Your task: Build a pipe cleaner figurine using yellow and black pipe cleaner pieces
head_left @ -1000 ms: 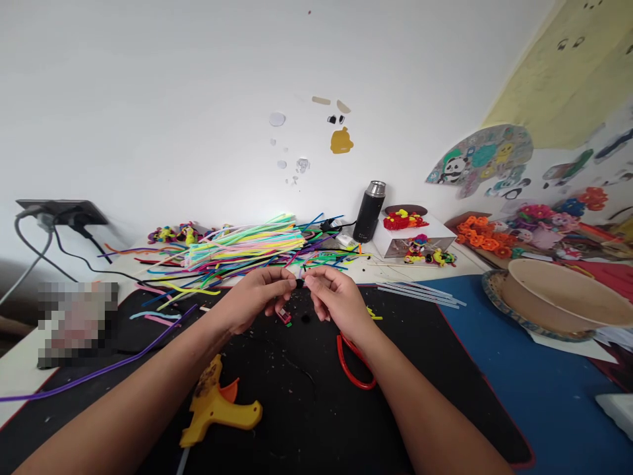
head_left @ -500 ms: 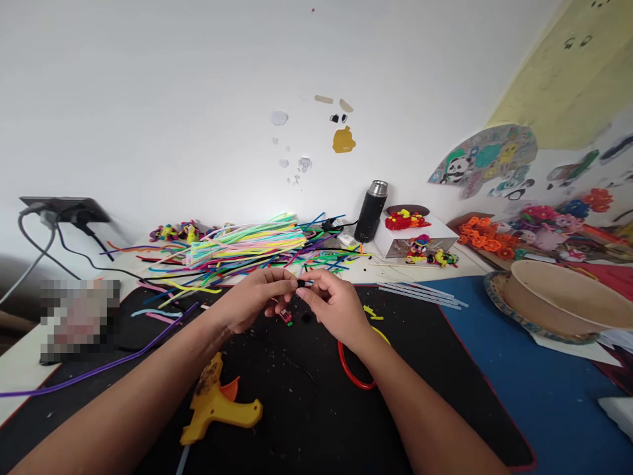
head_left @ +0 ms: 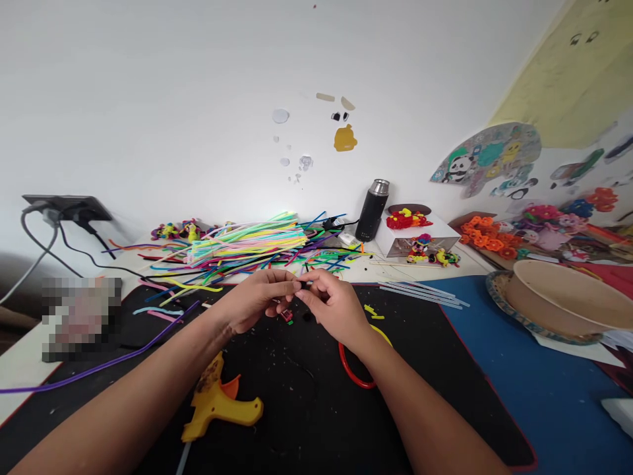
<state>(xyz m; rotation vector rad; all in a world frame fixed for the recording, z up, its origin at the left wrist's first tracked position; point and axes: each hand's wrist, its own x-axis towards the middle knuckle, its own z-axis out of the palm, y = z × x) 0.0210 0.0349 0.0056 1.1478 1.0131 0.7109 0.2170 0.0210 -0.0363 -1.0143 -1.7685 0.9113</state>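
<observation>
My left hand (head_left: 262, 295) and my right hand (head_left: 332, 300) meet over the black mat (head_left: 316, 422), thumbs and forefingers pinched tip to tip. A small black piece (head_left: 307, 284) shows between the fingertips, mostly hidden, so its kind is unclear. Just below the fingers lies a small red and green item (head_left: 287, 316). A yellow hot glue gun (head_left: 217, 404) rests on the mat below my left forearm. By my right wrist are a red tube-like loop (head_left: 349, 368) and short yellow pieces (head_left: 374, 312).
A heap of coloured pipe cleaners (head_left: 247, 245) lies along the wall. Behind stands a black thermos (head_left: 372, 212) beside a white box (head_left: 440, 236). Clear glue sticks (head_left: 425, 295) and a large bowl (head_left: 568, 297) are to the right. A purple pipe cleaner (head_left: 113, 361) lies at left.
Both hands stay pinched at nearly the same spot. Less of the black piece shows between the fingertips now. The whole view has shifted very slightly.
</observation>
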